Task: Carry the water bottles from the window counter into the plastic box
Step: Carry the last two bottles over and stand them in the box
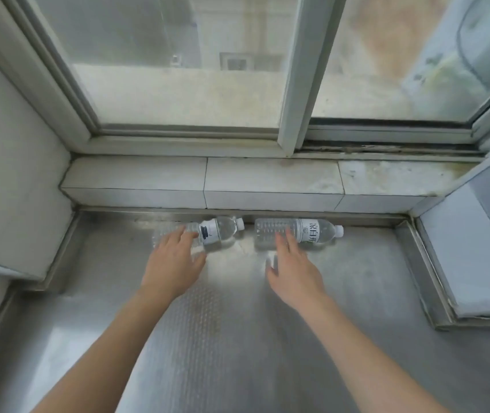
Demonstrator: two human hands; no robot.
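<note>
1. Two clear water bottles lie on their sides on the steel counter [237, 338], close to the low tiled ledge [202, 180] under the window [178, 70].
2. The left bottle [217, 229] carries a white label with a dark mark, and its white cap points right.
3. The right bottle [297, 234] lies just beside it in the same line, its white label printed with characters and its cap also pointing right. The cap of the left bottle sits near the base of the right one; I cannot tell whether they touch.
4. My left hand [175, 263] reaches over the base end of the left bottle, fingers spread and palm down. The fingertips overlap the bottle's body, but nothing is closed around it.
5. My right hand [294, 272] is likewise spread wide, palm down, its fingertips at the near side of the right bottle's ribbed body, and it grips nothing.
6. Both of my forearms are bare and stretch out over the patterned metal surface.
7. The plastic box does not appear from this angle.
</note>
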